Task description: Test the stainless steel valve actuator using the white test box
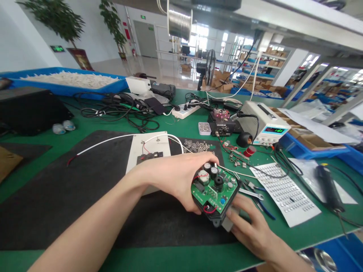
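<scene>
A black housing with a green circuit board (211,189) inside is held up, tilted, over the black mat (159,223). My left hand (178,177) wraps round its left side, thumb below and fingers over the top edge. At its lower right, the fingers of my right hand (249,223) are closed on a small grey block (227,223) against the housing's side. Capacitors, a round black part and a red wire show on the board. Behind my left wrist lies a white panel (149,141) with a black module and a white cable.
A wrench (252,194) and pliers lie right of the housing, beside a white sheet of small metal parts (286,192). Farther back stand a power supply (265,122), a power strip (185,110) and tangled black cables. An electric screwdriver (329,189) is at the right.
</scene>
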The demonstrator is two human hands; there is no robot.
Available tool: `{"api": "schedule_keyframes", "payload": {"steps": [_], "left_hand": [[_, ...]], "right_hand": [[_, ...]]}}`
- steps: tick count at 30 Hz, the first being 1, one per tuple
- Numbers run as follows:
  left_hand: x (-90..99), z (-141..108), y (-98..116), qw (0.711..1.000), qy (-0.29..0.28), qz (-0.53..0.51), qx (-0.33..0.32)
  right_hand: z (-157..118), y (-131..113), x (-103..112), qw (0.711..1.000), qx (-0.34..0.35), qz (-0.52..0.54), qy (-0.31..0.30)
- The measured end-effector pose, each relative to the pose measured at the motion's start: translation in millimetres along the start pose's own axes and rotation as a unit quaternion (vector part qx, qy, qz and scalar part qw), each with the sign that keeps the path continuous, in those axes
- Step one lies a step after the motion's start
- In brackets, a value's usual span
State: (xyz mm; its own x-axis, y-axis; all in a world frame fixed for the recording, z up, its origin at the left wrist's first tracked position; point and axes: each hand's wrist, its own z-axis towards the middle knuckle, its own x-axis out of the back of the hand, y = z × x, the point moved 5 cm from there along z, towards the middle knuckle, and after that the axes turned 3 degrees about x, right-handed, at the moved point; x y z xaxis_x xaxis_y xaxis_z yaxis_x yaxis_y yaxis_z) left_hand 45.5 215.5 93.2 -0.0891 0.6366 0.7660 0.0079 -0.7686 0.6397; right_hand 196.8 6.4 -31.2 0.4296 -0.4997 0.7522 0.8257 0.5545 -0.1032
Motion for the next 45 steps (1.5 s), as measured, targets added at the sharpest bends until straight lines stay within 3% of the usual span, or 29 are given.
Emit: {"api": "schedule_keyframes", "payload": {"steps": [9, 14, 18, 26, 30, 38, 41, 45], "left_hand": [[-1.8, -2.1, 14.6, 0.997, 0.035, 0.062, 0.038], [-7.1, -2.0, 14.9, 0.983, 0.073, 0.14, 0.098], [-11.0, -1.7, 18.9, 0.971, 0.071, 0.188, 0.132], [-10.0, -10.9, 30.8, 0.957, 0.037, 0.274, 0.084], [-7.1, -17.0, 25.5, 0.949, 0.02, 0.307, 0.064], [-6.6, -31.3, 22.6, 0.954, 0.015, 0.292, 0.063], [-10.4, -34.5, 23.5, 0.959, -0.008, 0.275, 0.068], [-12.5, -37.8, 26.5, 0.961, -0.002, 0.271, 0.052]], "right_hand": [[14.0, 4.4, 0.8, 0.997, -0.008, -0.069, -0.036], [17.4, 14.0, 5.1, 0.99, -0.07, -0.12, -0.02], [23.7, 17.1, 2.9, 0.989, -0.105, -0.105, -0.018], [32.8, 10.8, 37.1, 0.983, -0.117, -0.008, 0.143], [41.4, 6.8, 47.9, 0.973, -0.151, 0.028, 0.172], [58.7, -10.4, 19.7, 0.971, -0.194, 0.061, 0.127], [68.0, -21.2, 7.5, 0.98, -0.174, 0.038, 0.088], [69.8, -33.1, -3.0, 0.985, -0.147, 0.024, 0.091]]}}
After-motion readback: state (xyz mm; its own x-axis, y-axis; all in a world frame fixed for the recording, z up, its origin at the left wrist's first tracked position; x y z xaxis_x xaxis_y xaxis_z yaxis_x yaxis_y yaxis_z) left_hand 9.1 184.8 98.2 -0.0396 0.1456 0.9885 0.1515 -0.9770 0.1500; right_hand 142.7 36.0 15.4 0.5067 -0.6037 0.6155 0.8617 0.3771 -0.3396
